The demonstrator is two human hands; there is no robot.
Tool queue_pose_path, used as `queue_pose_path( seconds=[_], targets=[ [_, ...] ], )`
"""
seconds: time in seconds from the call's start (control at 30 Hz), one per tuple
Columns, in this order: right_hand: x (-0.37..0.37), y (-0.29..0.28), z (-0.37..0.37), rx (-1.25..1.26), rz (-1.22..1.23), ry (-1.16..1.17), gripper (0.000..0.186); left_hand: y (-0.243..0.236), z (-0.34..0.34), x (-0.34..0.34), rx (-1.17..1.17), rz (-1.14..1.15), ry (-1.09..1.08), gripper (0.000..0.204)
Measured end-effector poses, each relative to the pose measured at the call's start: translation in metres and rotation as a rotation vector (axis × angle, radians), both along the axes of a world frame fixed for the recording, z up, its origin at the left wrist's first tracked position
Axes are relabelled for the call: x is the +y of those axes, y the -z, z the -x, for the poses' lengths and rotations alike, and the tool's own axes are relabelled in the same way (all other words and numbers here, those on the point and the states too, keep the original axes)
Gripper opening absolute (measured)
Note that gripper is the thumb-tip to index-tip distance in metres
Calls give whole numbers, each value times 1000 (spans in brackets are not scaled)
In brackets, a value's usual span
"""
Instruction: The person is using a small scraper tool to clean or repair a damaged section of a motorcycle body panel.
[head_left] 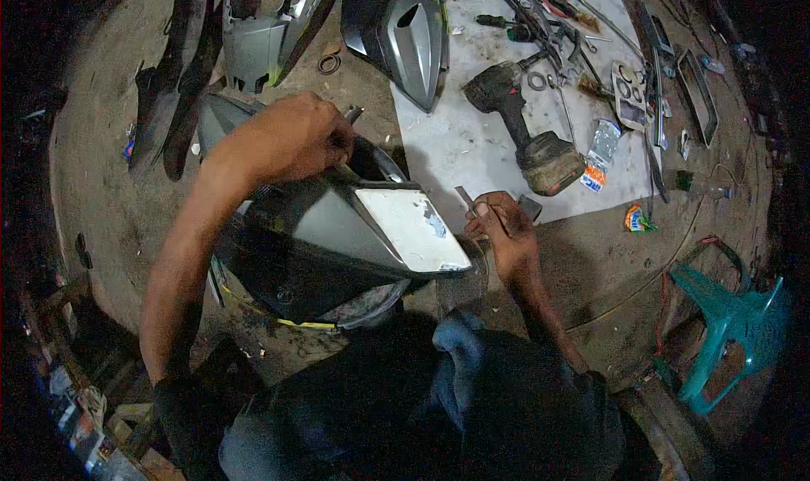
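Note:
A dark grey and black motorcycle fairing (312,245) lies below my hands, with a white, patchily marked rectangular panel (401,224) on its right part. My left hand (308,135) is curled at the fairing's upper edge, above the white panel; what its fingers grip is partly hidden. My right hand (506,228) is closed on a small flat metal blade (464,197), held upright just off the white panel's right edge. A dark cordless power tool (519,127) lies on a white sheet beyond my right hand.
Silver-black body panels (396,34) and long dark parts (169,67) lie at the back. Wrenches and other tools (548,34), a metal frame (704,101) and small packets (601,156) lie upper right. A teal plastic part (726,337) is at lower right.

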State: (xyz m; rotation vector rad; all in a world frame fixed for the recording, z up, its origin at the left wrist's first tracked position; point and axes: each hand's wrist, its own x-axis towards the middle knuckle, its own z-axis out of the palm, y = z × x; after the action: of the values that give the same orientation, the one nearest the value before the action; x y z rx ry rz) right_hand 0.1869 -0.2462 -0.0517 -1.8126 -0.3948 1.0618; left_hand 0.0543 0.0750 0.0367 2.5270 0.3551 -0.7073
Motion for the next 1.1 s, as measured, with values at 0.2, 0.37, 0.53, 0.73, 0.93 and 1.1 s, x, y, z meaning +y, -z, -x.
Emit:
queue_pose_path(
  seconds=[0.2, 0.37, 0.53, 0.73, 0.93, 1.1],
  targets=[
    [1, 9, -3, 47, -59, 61, 17, -1, 5, 2, -308, 69, -225, 18],
    [15, 0, -4, 44, -229, 70, 19, -7, 23, 15, -617, 20, -469, 27],
    [39, 2, -15, 59, -304, -55, 21, -9, 29, 13, -628, -129, -800, 44],
    [71, -14, -21, -8, -261, -242, 19, -3, 45, -3, -527, -102, -433, 41],
    [91, -26, -17, -311, -109, -435, 29, 10, 51, -33, -515, -299, -73, 37],
    [103, -24, -26, -289, -15, -510, 36, 17, 53, -30, -566, -213, -59, 34]
  ],
)
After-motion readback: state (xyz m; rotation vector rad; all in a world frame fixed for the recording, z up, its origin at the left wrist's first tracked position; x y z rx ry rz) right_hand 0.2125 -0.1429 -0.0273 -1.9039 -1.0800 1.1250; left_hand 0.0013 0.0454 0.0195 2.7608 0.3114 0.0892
